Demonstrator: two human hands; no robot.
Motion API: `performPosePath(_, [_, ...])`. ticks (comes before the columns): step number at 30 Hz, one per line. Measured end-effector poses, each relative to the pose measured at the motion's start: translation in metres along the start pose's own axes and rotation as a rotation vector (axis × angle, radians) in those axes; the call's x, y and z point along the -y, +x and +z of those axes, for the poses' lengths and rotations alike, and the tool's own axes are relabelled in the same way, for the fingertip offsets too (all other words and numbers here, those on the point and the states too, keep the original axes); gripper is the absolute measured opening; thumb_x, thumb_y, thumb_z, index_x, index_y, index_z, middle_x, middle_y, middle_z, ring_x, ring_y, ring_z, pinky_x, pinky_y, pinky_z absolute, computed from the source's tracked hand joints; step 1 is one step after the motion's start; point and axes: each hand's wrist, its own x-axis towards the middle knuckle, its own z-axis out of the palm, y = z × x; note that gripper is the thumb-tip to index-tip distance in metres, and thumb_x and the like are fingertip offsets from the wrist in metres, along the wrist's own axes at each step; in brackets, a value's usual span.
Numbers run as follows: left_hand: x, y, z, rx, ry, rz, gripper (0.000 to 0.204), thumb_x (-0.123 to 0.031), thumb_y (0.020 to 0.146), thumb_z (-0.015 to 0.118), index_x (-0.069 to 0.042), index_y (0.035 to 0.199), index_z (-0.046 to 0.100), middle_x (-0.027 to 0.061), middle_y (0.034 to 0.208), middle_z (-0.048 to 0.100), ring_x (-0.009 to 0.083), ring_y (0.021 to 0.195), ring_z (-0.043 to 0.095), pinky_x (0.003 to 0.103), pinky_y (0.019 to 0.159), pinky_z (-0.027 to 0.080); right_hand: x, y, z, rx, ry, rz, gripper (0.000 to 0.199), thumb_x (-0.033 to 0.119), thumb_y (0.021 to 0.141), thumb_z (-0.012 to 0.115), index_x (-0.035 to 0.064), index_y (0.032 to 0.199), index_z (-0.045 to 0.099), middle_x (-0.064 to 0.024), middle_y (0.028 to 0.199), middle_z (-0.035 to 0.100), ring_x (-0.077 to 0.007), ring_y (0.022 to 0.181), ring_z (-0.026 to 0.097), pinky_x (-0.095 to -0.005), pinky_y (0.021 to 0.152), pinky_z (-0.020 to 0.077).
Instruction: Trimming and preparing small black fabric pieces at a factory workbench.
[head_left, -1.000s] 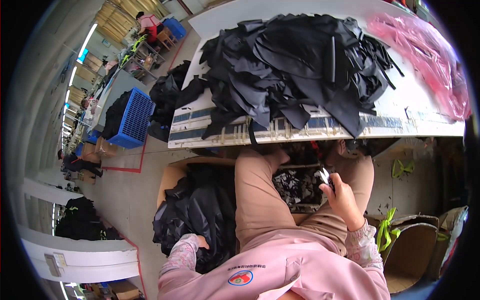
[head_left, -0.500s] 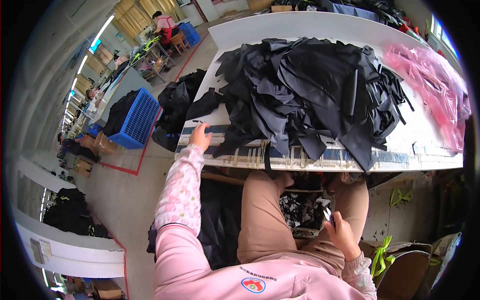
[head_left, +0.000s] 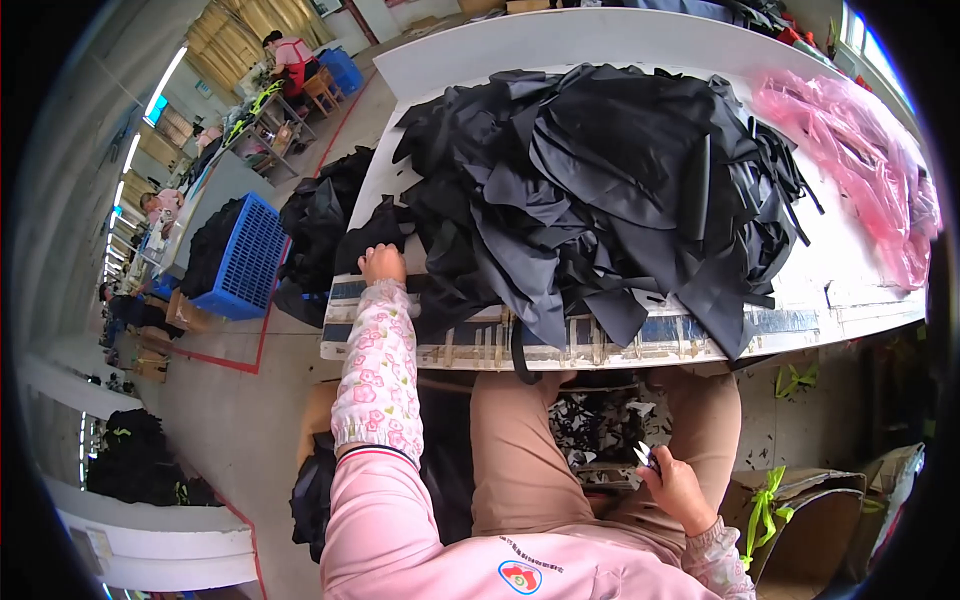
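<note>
1. Since a moment ago, the left hand (head_left: pixel 382 264) has gone from down by the floor up to the near left edge of the table (head_left: pixel 450 60), where it now rests.
2. Its fingers are curled onto the edge of the black cloth pile (head_left: pixel 600 190), touching a loose flap of it, though how tight the hold is cannot be told.
3. That big heap of black cloth pieces covers most of the table top, and some bits hang over the near edge.
4. Down low, the right hand (head_left: pixel 678 490) sits by the right knee, with its fingers closed around small snips (head_left: pixel 646 458).
5. Those snips look shiny and poke up out of the fist.
6. Between the knees is a box of black and white scraps (head_left: pixel 600 430).
7. Pink plastic sheeting (head_left: pixel 860 170) lies bunched on the far right of the table, apart from the black pile.
8. More black cloth (head_left: pixel 320 225) hangs beside the left end of the table, near a blue crate (head_left: pixel 245 262) on the floor.
9. Far off on the left, other people sit at work tables.
</note>
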Motion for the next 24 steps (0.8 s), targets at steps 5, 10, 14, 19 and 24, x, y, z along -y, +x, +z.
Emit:
performPosePath(5, [0.038,-0.011,-0.026,-0.219,-0.209,0.016,0.008,-0.014,0.078,0.059,-0.007,0.078,0.063,0.0113,0.085,0.061,0.0325,0.086,0.058,0.046,0.074,0.046,-0.005,0.002,0.003,-0.031,0.054,-0.050,0.030,0.023,0.089,0.062,-0.0001,0.100,0.047,-0.0222,0.069,0.062,-0.0431,0.066,0.060,-0.0488,0.056,0.0475])
performPosePath(10, [0.066,-0.030,-0.116,-0.388,-0.833,0.090,0.007,-0.010,0.089,0.052,-0.003,0.088,0.055,0.0128,0.073,0.054,0.0240,0.065,0.054,0.035,0.064,0.046,-0.012,-0.005,0.005,-0.135,0.158,-0.051,0.028,0.019,0.089,0.061,-0.0004,0.099,0.043,-0.0246,0.072,0.061,-0.0450,0.067,0.059,-0.0494,0.055,0.0456])
performPosePath(14, [0.071,-0.068,-0.227,-0.456,-1.231,-0.034,0.016,-0.018,0.099,0.046,-0.005,0.096,0.055,-0.0027,0.086,0.051,0.0053,0.081,0.045,0.022,0.074,0.039,-0.014,-0.009,0.007,-0.232,0.275,-0.213,0.023,0.015,0.089,0.061,-0.0003,0.096,0.047,-0.0216,0.066,0.056,-0.0426,0.062,0.055,-0.0438,0.056,0.0450])
performPosePath(19, [0.026,-0.145,-0.365,-0.163,-2.006,-0.024,0.022,-0.023,0.099,0.044,-0.006,0.104,0.056,0.0031,0.100,0.060,0.0140,0.094,0.057,0.029,0.085,0.045,0.009,-0.006,-0.009,-0.147,0.497,-0.193,0.015,0.008,0.087,0.064,0.0001,0.090,0.051,-0.0063,0.062,0.051,-0.0161,0.055,0.048,-0.0299,0.051,0.0407])
performPosePath(24, [0.007,-0.227,-0.409,0.006,-2.324,0.368,0.027,-0.041,0.095,0.046,-0.017,0.099,0.058,0.0209,0.120,0.055,0.0330,0.104,0.058,0.049,0.091,0.046,0.056,-0.006,-0.038,-0.091,0.826,-0.299,0.009,0.004,0.089,0.061,0.0017,0.094,0.054,0.0023,0.068,0.053,-0.0041,0.060,0.051,-0.0195,0.055,0.0435])
